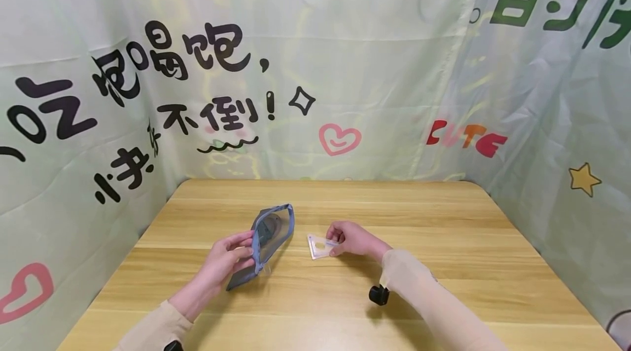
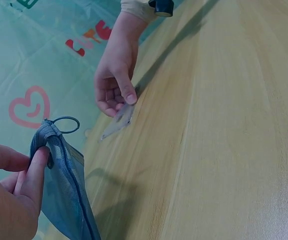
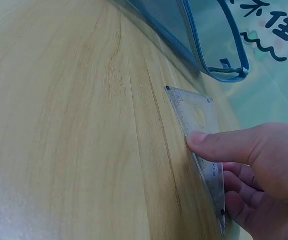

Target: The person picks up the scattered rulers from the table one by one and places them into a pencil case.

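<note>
A blue-grey mesh zipper pouch (image 1: 283,244) stands tilted above the table, its mouth spread open toward the right. My left hand (image 1: 224,263) grips the pouch's near edge between thumb and fingers. Inside the pouch, seen through the mesh, lie dark and pale items (image 1: 268,228) whose kind is unclear. A clear plastic set square (image 3: 198,125) is pinched between the thumb and fingers of my right hand (image 1: 352,240), just right of the pouch and apart from it. In the left wrist view a loop (image 2: 66,124) sticks out at the zipper end.
The wooden table (image 1: 315,307) spreads beneath both hands. Printed cloth curtains (image 1: 384,82) hang along its back and sides. A small black camera (image 1: 378,294) sits at the right wrist.
</note>
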### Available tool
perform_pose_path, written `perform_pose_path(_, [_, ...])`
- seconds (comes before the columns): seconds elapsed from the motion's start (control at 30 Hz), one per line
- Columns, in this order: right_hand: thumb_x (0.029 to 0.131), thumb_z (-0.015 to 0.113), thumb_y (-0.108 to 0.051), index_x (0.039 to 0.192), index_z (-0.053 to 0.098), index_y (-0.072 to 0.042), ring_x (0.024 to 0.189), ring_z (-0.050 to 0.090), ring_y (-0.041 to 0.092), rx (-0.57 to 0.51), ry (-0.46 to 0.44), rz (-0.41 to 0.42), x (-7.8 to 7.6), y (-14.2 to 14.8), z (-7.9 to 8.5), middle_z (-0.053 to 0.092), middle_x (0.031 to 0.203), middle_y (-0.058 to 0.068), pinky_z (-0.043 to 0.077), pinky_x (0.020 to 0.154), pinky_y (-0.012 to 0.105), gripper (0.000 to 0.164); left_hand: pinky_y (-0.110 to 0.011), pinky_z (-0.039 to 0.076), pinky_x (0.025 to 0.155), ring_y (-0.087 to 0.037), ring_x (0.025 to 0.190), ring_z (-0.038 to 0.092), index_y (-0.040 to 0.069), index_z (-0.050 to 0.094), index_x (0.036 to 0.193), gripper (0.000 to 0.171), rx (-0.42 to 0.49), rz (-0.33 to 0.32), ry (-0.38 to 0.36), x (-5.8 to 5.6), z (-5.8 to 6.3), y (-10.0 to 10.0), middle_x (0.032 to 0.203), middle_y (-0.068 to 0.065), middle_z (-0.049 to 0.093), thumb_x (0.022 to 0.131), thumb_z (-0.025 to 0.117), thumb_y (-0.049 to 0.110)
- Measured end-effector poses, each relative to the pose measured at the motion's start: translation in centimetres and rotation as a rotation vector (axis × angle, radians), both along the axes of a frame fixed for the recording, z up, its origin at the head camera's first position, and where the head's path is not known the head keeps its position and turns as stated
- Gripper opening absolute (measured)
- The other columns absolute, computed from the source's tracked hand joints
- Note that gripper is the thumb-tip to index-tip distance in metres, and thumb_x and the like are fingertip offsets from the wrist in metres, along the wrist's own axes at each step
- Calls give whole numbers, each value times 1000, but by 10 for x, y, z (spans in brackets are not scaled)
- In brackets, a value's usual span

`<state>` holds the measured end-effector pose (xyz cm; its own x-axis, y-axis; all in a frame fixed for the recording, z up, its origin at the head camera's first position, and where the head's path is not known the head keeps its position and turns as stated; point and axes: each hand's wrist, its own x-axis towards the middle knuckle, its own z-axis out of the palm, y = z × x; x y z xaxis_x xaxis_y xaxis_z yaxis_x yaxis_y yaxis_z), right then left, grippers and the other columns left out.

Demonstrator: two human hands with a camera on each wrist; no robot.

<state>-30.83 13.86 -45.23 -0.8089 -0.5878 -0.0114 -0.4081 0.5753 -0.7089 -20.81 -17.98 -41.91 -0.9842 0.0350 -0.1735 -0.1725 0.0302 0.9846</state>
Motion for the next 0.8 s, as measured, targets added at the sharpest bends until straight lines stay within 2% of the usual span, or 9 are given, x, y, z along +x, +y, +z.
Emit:
perform_pose_path(0.17, [76, 82, -6, 100, 62, -6, 78, 54, 13, -1, 21, 10, 0, 2, 0, 63, 87, 7, 46, 71, 21, 32, -20, 59, 78, -7, 90, 61, -8, 43, 143, 53, 7, 7, 2, 0, 1, 0, 115, -8, 57, 91, 55, -3])
perform_pose_path(0.33, [77, 81, -6, 99, 61, -7, 73, 53, 12, -13, -10, -4, 0, 4, -1, 61, 81, 4, 46, 64, 20, 29, -20, 59, 78, -6, 90, 61, -9, 43, 143, 53, 10, 11, 0, 0, 1, -1, 116, -8, 57, 92, 54, -4])
perform_pose_path(0.5, [80, 78, -5, 96, 62, -7, 72, 54, 12, -11, -27, -14, 1, 5, 0, 61, 79, 2, 46, 64, 21, 23, -19, 59, 77, -7, 90, 61, -9, 44, 143, 52, 8, 10, -2, 0, 1, 0, 117, -10, 57, 91, 54, -4])
perform_pose_path(0.8, [88, 69, -4, 98, 66, -9, 72, 56, 11, 19, -7, 4, 8, 4, 7, 64, 79, 2, 47, 65, 21, 11, -22, 60, 79, -8, 90, 61, -8, 44, 143, 52, -4, 6, -4, 1, 1, 0, 116, -9, 58, 92, 55, -3])
